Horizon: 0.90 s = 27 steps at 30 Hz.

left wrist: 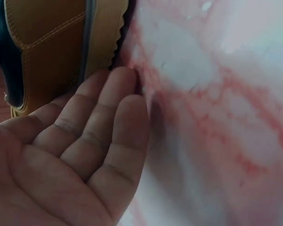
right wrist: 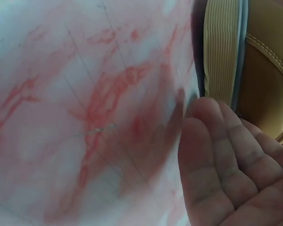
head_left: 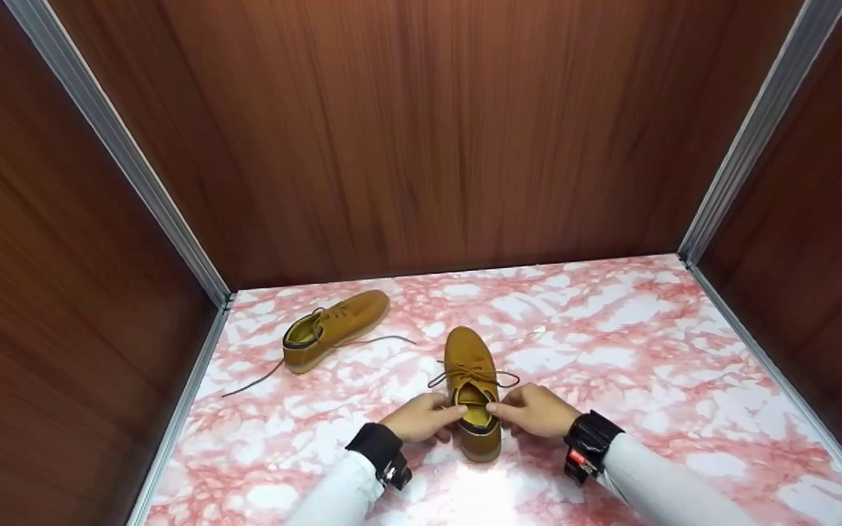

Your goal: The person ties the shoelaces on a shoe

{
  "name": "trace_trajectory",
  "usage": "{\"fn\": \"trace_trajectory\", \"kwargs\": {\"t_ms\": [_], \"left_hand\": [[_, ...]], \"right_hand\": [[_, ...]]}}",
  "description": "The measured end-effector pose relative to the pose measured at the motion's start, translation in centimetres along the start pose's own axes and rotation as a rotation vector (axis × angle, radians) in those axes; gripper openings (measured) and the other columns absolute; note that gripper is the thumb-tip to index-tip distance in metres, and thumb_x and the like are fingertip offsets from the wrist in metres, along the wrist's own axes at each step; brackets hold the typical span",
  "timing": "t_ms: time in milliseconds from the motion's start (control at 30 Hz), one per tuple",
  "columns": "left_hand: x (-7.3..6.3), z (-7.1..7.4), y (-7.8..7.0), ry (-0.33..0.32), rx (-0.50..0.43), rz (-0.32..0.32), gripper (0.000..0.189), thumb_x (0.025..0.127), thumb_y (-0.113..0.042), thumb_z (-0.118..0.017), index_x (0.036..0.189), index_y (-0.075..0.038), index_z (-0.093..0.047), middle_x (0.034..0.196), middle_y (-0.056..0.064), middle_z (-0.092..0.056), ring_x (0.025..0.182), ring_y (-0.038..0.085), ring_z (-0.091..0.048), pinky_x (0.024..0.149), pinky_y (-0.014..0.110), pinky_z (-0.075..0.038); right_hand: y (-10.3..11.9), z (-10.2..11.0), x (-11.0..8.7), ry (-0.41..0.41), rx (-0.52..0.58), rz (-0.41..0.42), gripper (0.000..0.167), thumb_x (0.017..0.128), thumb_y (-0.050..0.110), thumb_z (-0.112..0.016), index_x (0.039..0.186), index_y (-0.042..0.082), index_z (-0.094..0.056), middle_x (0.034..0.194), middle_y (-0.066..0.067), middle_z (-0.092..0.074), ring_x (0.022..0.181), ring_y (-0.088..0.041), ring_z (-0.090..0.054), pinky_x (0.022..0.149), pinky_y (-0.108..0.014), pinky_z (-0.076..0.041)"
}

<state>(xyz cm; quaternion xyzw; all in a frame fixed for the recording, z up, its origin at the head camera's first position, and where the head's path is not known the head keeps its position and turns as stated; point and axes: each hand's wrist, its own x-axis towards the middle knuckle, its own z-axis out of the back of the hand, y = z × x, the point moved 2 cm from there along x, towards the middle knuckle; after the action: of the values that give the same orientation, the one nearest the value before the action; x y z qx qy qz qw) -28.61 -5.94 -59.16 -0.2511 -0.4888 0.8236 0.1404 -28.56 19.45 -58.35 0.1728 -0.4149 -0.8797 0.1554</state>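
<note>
On pink-marbled surface [head_left: 348, 391]: stitched tan shoe [head_left: 472, 394], ribbed sole [right wrist: 220, 52], sides gripped by left hand [head_left: 422, 418], right hand [head_left: 539, 411].

A booth-like enclosure: reddish-brown wood-grain panels [head_left: 421, 146] wall the left, far and right sides, with grey metal strips [head_left: 753, 146] at the far corners, around a flat pink-and-white marble-patterned surface [head_left: 611, 336]. The wider building cannot be told.
</note>
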Motion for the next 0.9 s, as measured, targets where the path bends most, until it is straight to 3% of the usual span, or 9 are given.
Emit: {"fn": "trace_trajectory", "kwargs": {"t_ms": [300,500,900], "left_hand": [[0.3,-1.0,1.7,-0.007,-0.082,-0.038,0.045,0.104,-0.055,-0.056,0.118,-0.012,-0.061,0.106,0.011,-0.076,0.090,0.028,-0.074,0.074,0.031,-0.050],[0.4,-1.4,1.9,-0.027,-0.114,-0.038,0.044,0.104,-0.054,-0.056,0.118,-0.012,-0.062,0.102,0.014,-0.075,0.087,0.029,-0.073,0.073,0.030,-0.048],[0.2,-1.4,1.8,-0.039,-0.168,-0.010,0.042,0.104,-0.053,-0.057,0.115,-0.013,-0.062,0.106,0.014,-0.075,0.088,0.027,-0.073,0.072,0.030,-0.045]], "right_hand": [[-1.3,-0.7,0.5,-0.035,0.042,0.001,0.045,0.101,0.051,-0.064,0.104,0.006,-0.071,0.088,-0.010,-0.078,0.078,-0.023,-0.073,0.069,-0.032,-0.056],[-1.8,-0.8,0.4,-0.048,0.082,-0.030,0.045,0.099,0.050,-0.067,0.104,0.006,-0.068,0.087,-0.009,-0.078,0.077,-0.020,-0.072,0.069,-0.032,-0.056],[-1.6,-0.9,0.5,-0.054,0.082,-0.007,0.044,0.099,0.051,-0.067,0.102,0.007,-0.067,0.089,-0.006,-0.079,0.079,-0.021,-0.075,0.075,-0.034,-0.057]]}}
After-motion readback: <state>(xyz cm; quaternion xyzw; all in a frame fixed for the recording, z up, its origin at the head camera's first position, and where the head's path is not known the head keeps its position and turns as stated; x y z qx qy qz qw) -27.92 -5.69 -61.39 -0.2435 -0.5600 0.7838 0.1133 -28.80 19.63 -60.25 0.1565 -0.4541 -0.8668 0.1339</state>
